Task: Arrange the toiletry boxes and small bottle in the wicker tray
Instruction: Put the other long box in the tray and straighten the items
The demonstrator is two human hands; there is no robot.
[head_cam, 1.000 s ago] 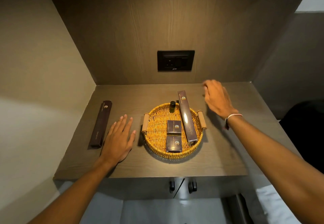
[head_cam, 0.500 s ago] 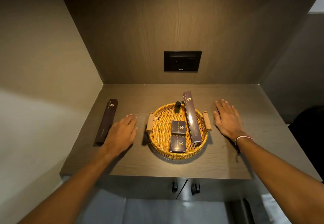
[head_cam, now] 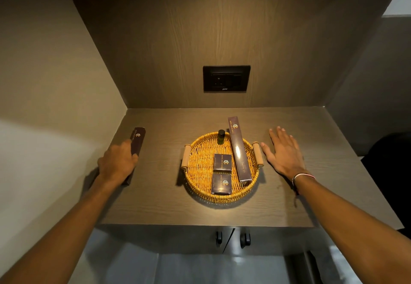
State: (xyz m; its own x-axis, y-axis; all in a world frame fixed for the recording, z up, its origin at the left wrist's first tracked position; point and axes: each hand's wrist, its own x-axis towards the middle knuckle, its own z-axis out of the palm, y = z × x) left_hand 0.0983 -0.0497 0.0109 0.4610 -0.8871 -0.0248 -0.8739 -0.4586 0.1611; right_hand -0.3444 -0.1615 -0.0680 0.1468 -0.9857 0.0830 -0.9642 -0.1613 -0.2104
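At frame centre the round wicker tray point(head_cam: 200, 172) holds two small square dark boxes point(head_cam: 222, 161), one long dark box point(head_cam: 238, 150) and one small dark bottle point(head_cam: 221, 136); the left hand point(head_cam: 119, 163) clasps a second long dark box point(head_cam: 136, 141) at left on the wood-grain counter point(head_cam: 166, 205), the right hand point(head_cam: 284, 153) lying flat, fingers spread.

A single head-worn wide-angle camera looks forward and steeply down, close above a wooden counter point(head_cam: 155, 205), a wicker tray point(head_cam: 200, 185) at centre, a wall socket point(head_cam: 226, 78) at 12 o'clock.

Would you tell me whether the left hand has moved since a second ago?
Yes. The left hand went left, away from the wicker tray, onto the long box.
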